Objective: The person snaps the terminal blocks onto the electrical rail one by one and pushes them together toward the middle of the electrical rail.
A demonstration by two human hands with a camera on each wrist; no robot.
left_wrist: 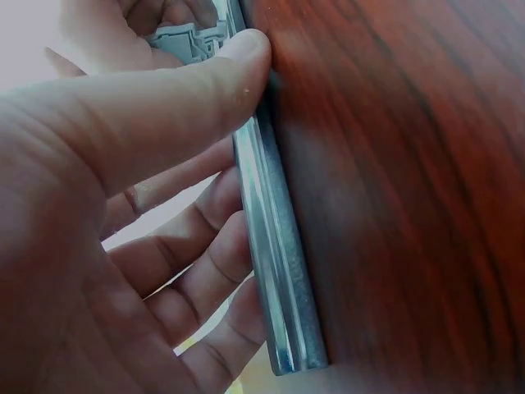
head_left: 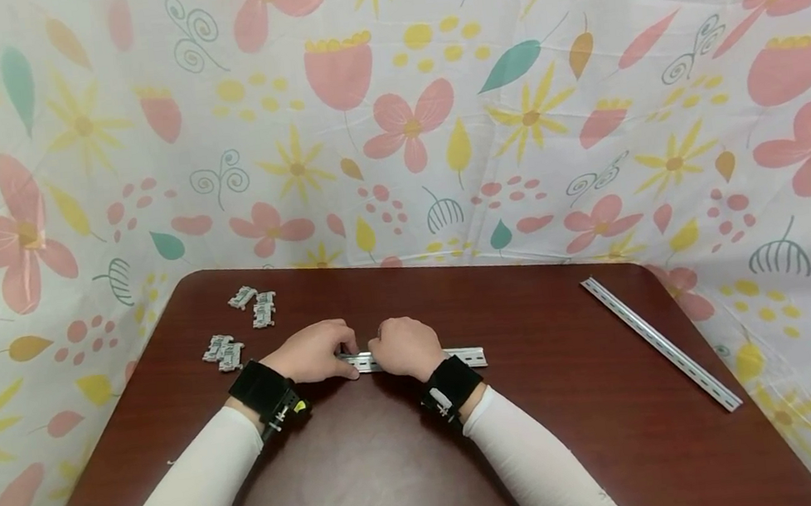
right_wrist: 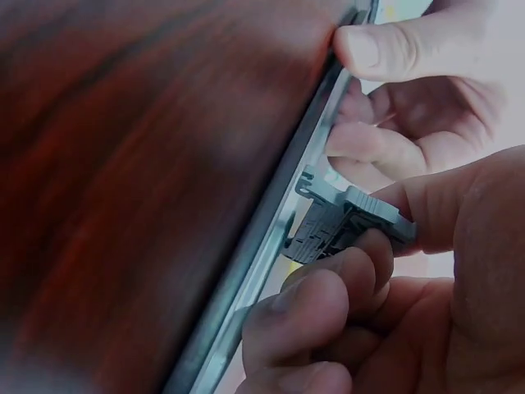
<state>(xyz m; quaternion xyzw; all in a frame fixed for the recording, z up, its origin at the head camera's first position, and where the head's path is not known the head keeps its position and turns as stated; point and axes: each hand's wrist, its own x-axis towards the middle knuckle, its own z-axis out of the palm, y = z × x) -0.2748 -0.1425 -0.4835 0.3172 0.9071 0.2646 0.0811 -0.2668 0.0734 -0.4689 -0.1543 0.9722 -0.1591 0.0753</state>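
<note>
A slotted metal DIN rail (head_left: 472, 357) lies crosswise on the table in front of me. My left hand (head_left: 312, 353) grips it toward its left end, thumb on the near edge and fingers along the far side, as the left wrist view shows. In my right hand (head_left: 410, 348) a small grey terminal block (right_wrist: 349, 215) is pinched between thumb and curled fingers. Its slotted foot sits right at the rail's upper face, a short way from the left hand's fingertips. The head view hides this block behind the right hand.
Several more grey terminal blocks (head_left: 263, 309) lie in small groups at the table's left side. A second, longer DIN rail (head_left: 659, 343) lies slantwise at the right. The brown table (head_left: 371, 474) backs onto a flowered curtain (head_left: 407, 203).
</note>
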